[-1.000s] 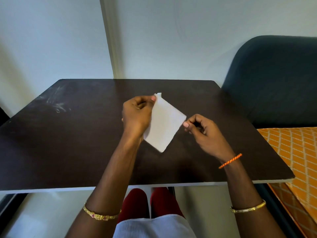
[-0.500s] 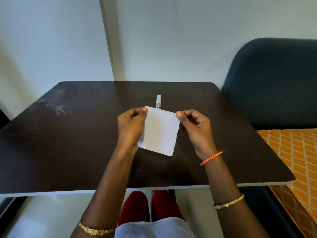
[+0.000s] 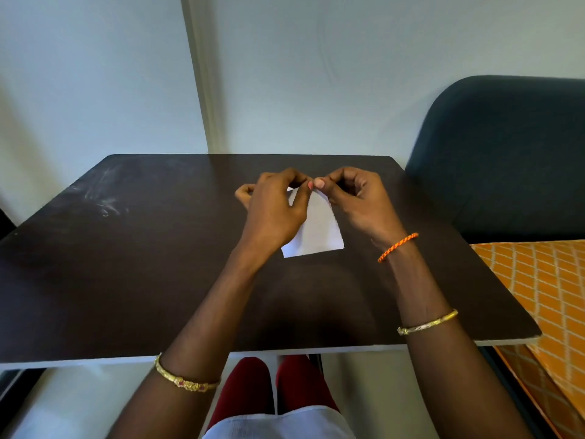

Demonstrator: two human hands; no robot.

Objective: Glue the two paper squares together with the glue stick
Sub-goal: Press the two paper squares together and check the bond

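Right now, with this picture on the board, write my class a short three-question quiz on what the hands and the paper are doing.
1. True or false: the white paper lies flat on the dark table with no hand touching it.
2. Which hand wears the orange braided band? A) left B) right C) neither
3. Fill in: the left hand and the right hand both pinch the paper along its ___ edge.

Key
1. False: both hands pinch it.
2. B
3. Top; the thumbs nearly meet there. No glue stick shows in this picture.
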